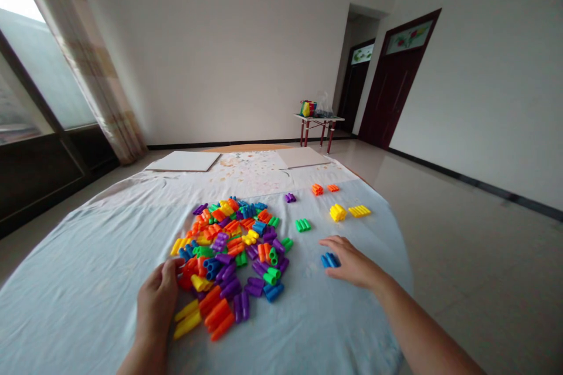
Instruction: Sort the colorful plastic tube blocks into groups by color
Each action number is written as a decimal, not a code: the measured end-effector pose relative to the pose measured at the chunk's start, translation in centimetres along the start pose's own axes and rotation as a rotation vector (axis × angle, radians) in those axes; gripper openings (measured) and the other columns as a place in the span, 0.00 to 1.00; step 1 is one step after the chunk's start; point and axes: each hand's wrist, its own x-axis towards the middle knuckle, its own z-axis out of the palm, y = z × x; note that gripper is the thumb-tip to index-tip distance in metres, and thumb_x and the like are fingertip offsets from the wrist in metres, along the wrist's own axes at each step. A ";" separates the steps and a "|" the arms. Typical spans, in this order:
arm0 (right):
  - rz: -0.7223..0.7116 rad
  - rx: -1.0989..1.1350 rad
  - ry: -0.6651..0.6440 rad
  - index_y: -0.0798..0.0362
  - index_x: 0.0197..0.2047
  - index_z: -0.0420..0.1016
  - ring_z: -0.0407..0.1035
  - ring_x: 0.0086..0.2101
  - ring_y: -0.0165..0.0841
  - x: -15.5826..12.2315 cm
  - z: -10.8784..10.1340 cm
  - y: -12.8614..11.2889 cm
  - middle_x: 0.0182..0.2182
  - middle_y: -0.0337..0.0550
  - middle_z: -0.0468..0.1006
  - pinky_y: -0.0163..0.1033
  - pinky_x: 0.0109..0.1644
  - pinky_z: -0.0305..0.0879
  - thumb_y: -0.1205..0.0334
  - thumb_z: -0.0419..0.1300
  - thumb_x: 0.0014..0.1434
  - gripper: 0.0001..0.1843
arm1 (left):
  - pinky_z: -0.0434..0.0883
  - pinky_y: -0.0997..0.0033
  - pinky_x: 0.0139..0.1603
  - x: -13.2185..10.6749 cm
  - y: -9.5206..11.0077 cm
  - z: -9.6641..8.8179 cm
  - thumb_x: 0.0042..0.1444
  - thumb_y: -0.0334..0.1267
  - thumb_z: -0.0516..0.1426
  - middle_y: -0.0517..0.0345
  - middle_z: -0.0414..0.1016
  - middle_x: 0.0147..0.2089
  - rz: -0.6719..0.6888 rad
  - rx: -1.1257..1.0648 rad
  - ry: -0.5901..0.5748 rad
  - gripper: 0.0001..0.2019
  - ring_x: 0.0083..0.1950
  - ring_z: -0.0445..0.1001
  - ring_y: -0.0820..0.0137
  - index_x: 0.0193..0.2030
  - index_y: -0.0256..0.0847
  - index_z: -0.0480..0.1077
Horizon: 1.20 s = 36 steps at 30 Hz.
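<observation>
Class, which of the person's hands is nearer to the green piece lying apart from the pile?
Right. The right hand sits below-right of the green piece; the left hand is farther, across the pile.

R hand (355, 263) by blue pc (329, 261), L hand (155, 296) at pile (220, 241).

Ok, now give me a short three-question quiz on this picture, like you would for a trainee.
1. True or false: the left hand is at the left side of the mixed pile.
2. Which colour is the piece nearest the right hand? A: green. B: blue. C: yellow.
3. How many flat boards lie toward the far end of the cloth-covered table?

Key: 1, true. 2, B. 3, two.
</observation>
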 end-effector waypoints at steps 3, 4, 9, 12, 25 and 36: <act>0.034 0.030 -0.039 0.54 0.51 0.72 0.64 0.50 0.42 0.5 0.1 1.4 0.47 0.48 0.73 0.47 0.57 0.58 0.66 0.62 0.45 0.26 | 0.68 0.71 0.33 0.0 0.2 -0.1 0.48 0.49 0.49 0.59 0.77 0.29 0.001 0.009 0.011 0.17 0.33 0.72 0.65 0.31 0.43 0.74; 0.021 0.047 -0.026 0.54 0.49 0.72 0.65 0.49 0.41 0.9 0.4 1.6 0.46 0.48 0.74 0.47 0.56 0.58 0.66 0.62 0.45 0.25 | 0.68 0.71 0.33 0.0 0.2 0.0 0.48 0.49 0.49 0.59 0.77 0.29 -0.010 0.002 0.007 0.17 0.33 0.73 0.65 0.32 0.43 0.74; -0.032 0.074 0.044 0.54 0.48 0.73 0.64 0.49 0.41 2.7 1.9 1.1 0.45 0.47 0.74 0.47 0.56 0.58 0.65 0.62 0.47 0.22 | 0.68 0.71 0.32 0.0 0.0 0.1 0.48 0.51 0.49 0.56 0.78 0.32 -0.079 -0.035 -0.024 0.19 0.33 0.73 0.65 0.35 0.41 0.74; -0.036 0.061 0.024 0.55 0.49 0.73 0.65 0.49 0.41 3.0 2.3 1.1 0.45 0.48 0.75 0.47 0.56 0.59 0.64 0.61 0.47 0.22 | 0.68 0.70 0.33 -0.1 0.2 0.0 0.47 0.51 0.49 0.56 0.77 0.32 -0.073 -0.034 -0.015 0.19 0.33 0.73 0.64 0.35 0.40 0.74; -0.158 0.144 0.228 0.52 0.50 0.70 0.66 0.48 0.40 3.5 2.2 -2.7 0.46 0.49 0.73 0.48 0.55 0.61 0.60 0.57 0.55 0.19 | 0.68 0.69 0.36 -0.9 1.4 -0.4 0.48 0.49 0.48 0.56 0.77 0.29 -0.003 -0.038 -0.016 0.19 0.34 0.73 0.64 0.33 0.40 0.74; -0.487 0.006 -0.157 0.47 0.54 0.70 0.55 0.57 0.44 3.8 8.4 -9.8 0.56 0.47 0.67 0.51 0.60 0.49 0.49 0.68 0.44 0.33 | 0.68 0.70 0.35 -1.2 1.2 -0.3 0.50 0.50 0.47 0.55 0.77 0.29 0.021 -0.063 -0.007 0.19 0.34 0.73 0.64 0.31 0.39 0.73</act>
